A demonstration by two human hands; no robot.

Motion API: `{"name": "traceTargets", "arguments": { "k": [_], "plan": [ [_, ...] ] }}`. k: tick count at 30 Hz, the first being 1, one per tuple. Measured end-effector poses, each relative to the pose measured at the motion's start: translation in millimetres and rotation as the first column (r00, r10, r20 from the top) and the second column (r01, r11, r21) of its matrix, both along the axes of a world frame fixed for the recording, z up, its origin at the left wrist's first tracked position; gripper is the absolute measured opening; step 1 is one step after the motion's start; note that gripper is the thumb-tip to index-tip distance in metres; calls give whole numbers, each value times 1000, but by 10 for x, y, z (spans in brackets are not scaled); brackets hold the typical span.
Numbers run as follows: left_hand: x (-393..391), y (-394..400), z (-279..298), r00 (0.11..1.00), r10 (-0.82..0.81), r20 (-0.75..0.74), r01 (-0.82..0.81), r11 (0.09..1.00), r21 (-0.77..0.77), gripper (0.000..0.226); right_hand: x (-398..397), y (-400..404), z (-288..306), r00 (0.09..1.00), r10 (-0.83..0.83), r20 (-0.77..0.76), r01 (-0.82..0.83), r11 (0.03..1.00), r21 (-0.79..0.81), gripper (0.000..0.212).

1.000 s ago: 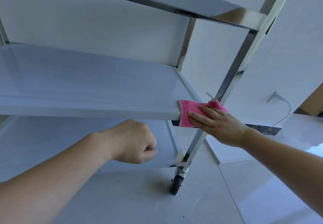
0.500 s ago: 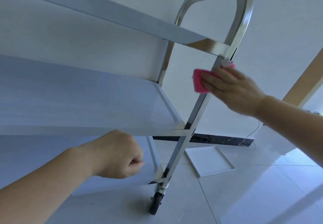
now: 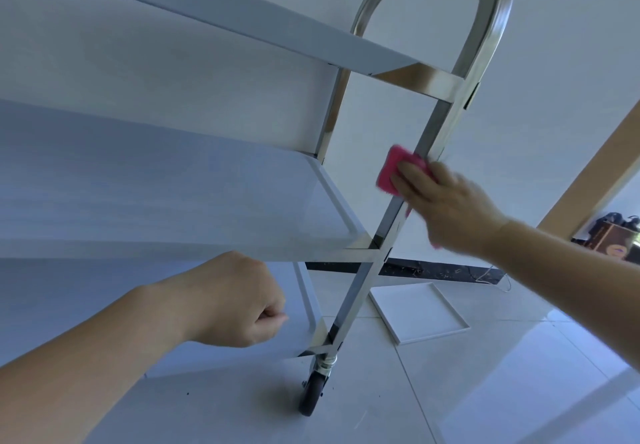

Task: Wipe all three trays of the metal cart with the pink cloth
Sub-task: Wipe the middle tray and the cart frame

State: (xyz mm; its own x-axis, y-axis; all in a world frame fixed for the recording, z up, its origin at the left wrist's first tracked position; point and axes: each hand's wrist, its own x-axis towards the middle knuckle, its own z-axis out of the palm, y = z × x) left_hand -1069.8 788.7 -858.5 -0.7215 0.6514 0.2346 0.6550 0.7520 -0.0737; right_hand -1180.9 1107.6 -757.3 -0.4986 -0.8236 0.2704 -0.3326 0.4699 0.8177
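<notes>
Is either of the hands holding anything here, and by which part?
The right hand holds the pink cloth against the cart's upright post, fingers over its right part. The left hand is curled and holds nothing.

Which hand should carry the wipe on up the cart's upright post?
Right. The right hand already presses the pink cloth against the post; the left hand is fisted low by the bottom tray, holding nothing.
</notes>
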Motion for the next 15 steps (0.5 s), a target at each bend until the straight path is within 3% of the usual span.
{"name": "traceTargets", "arguments": {
  "k": [3, 5, 7, 10, 13, 15],
  "plan": [
    [-9, -1, -30, 1000, 0, -3, 0, 1000, 4, 39, 168, -3, -601, 990, -19, 137, 7, 996, 86, 67],
    [-21, -17, -48, 1000, -4, -16, 4, 1000, 13, 39, 262, -23, -873, 977, -35, 210, 33, 999, 14, 61],
    [-28, -45, -64, 1000, -4, -31, 5, 1000, 28, 39, 282, -63, -912, 973, -33, 230, 52, 996, -77, 58],
    [-18, -70, -76, 1000, 7, -23, -6, 1000, 28, 40, 307, -96, -791, 975, 23, 222, -6, 997, -75, 61],
    [-17, -72, -60, 999, 24, -31, -23, 1000, 20, 40, 332, -73, -662, 959, 45, 281, -27, 998, -65, 103],
    [-16, -77, -19, 998, 35, -48, -33, 999, 34, 40, 353, -96, -579, 957, 45, 287, -28, 998, -64, 115]
  ]
}}
